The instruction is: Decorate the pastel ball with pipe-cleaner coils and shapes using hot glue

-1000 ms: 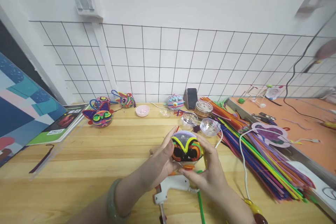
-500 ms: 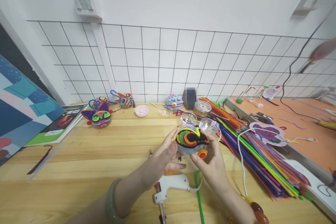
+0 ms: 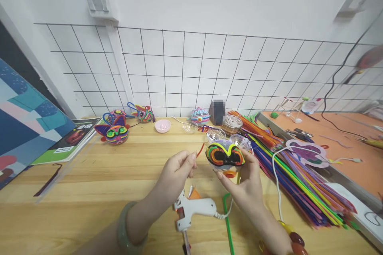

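Observation:
My right hand (image 3: 247, 177) grips a clear plastic ball (image 3: 226, 158) from its right side. Black, orange, red, green and yellow pipe cleaner covers its front, with an orange piece at the bottom. Left of it, my left hand (image 3: 181, 165) is closed in a pinch on a short red pipe cleaner piece (image 3: 201, 150). That piece points up and right, apart from the ball. On the table below lies a white glue gun (image 3: 197, 207) with its cord running right. A green pipe cleaner (image 3: 228, 223) lies beside it.
Finished colourful balls (image 3: 116, 133) stand at the back left, near a pink bowl (image 3: 162, 126). Clear plastic half shells (image 3: 216, 134) sit behind the held ball. Bundles of pipe cleaners (image 3: 299, 183) and a white cable (image 3: 277, 183) lie at right. A book (image 3: 68, 143) lies far left.
My left hand has drawn back left from the ball, and the red pipe cleaner piece now shows clearly in its pinch. The ball has turned more face-on in my right hand.

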Demonstrator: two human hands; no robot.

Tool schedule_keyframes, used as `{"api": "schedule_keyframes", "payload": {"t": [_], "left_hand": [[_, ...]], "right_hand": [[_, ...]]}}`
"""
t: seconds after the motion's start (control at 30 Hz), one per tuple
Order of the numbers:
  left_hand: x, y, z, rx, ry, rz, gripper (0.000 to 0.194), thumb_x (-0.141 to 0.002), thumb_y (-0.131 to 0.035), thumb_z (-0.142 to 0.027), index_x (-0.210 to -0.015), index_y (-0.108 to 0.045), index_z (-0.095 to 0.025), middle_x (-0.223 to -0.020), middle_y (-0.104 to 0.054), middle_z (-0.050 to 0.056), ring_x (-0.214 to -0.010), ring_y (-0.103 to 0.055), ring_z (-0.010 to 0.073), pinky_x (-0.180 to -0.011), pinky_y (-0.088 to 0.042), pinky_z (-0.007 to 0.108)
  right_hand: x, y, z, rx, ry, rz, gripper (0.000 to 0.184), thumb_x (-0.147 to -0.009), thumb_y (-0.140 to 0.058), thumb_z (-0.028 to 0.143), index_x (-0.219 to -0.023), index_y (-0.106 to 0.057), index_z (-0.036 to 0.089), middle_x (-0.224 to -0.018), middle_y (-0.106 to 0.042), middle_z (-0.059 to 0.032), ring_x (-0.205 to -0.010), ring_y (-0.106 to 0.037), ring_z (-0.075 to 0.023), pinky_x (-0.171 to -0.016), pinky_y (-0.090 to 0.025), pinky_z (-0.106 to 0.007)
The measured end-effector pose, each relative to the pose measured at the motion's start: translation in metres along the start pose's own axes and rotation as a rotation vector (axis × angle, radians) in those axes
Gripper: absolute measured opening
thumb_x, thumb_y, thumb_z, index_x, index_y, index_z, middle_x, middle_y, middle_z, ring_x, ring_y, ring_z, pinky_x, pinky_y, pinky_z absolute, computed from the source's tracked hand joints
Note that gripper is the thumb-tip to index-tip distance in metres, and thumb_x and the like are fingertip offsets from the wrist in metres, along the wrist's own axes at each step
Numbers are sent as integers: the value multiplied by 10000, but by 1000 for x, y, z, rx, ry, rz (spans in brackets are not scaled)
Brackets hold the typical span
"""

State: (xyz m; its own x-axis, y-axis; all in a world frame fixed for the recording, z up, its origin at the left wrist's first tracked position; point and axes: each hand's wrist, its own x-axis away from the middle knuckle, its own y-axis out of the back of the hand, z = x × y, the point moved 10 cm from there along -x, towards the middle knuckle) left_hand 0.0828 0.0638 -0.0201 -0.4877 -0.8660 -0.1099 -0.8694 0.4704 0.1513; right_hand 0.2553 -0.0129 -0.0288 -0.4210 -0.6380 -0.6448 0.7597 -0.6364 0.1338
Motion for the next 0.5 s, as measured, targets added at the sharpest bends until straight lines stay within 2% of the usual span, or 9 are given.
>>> {"api": "schedule_keyframes", "payload": {"t": [0.07, 0.1, 0.2, 0.27, 0.3, 0.37, 0.5], "left_hand": [[4, -5, 0, -9, 6, 3, 350, -865, -464, -442, -620, -471, -192, -556, -448, -32, -556, -422, 123, -567, -346, 258], [6, -5, -3, -40, -33, -26, 318, -841, -516, -431, -633, -489, -192, -575, -466, -28, -565, -435, 126, -563, -351, 259], [18, -4, -34, -237, -340, -131, 163, -738, -689, -333, -752, -605, -194, -737, -592, 26, -717, -532, 171, -666, -404, 294], [28, -8, -52, -353, -533, -159, 149, -717, -722, -292, -809, -649, -201, -804, -634, 58, -793, -563, 200, -735, -418, 329], [31, -10, -56, -385, -584, -163, 137, -726, -717, -285, -817, -657, -201, -802, -641, 65, -798, -571, 206, -743, -423, 338], [33, -10, -57, -404, -601, -177, 92, -754, -691, -265, -808, -659, -198, -782, -639, 67, -787, -580, 205, -734, -433, 337], [27, -6, -48, -355, -502, -175, 20, -785, -637, -194, -765, -640, -190, -777, -625, 57, -761, -582, 183, -696, -445, 304]], "right_hand": [[2, -1, 7, 38, 77, 14, 708, -672, -778, 256, -1265, -390, 239, -1244, -484, -122, -1169, -502, -295, -995, -405, -515], [4, -3, 10, 57, 112, 26, 713, -679, -773, 247, -1277, -385, 241, -1256, -478, -123, -1192, -488, -301, -1008, -393, -527], [9, -11, 16, 99, 170, 97, 714, -723, -736, 220, -1325, -352, 244, -1298, -455, -137, -1235, -451, -312, -1027, -366, -563], [13, -16, 22, 120, 203, 146, 712, -749, -707, 201, -1349, -326, 244, -1319, -440, -147, -1255, -432, -318, -1022, -371, -571], [14, -19, 26, 135, 232, 165, 714, -756, -698, 192, -1358, -316, 244, -1326, -436, -151, -1265, -424, -321, -1018, -379, -571], [17, -23, 35, 178, 303, 189, 725, -760, -691, 178, -1369, -302, 242, -1329, -436, -154, -1277, -414, -329, -1007, -395, -568], [18, -26, 43, 253, 383, 217, 741, -755, -682, 164, -1381, -294, 240, -1331, -437, -153, -1279, -417, -342, -987, -417, -571]]}}
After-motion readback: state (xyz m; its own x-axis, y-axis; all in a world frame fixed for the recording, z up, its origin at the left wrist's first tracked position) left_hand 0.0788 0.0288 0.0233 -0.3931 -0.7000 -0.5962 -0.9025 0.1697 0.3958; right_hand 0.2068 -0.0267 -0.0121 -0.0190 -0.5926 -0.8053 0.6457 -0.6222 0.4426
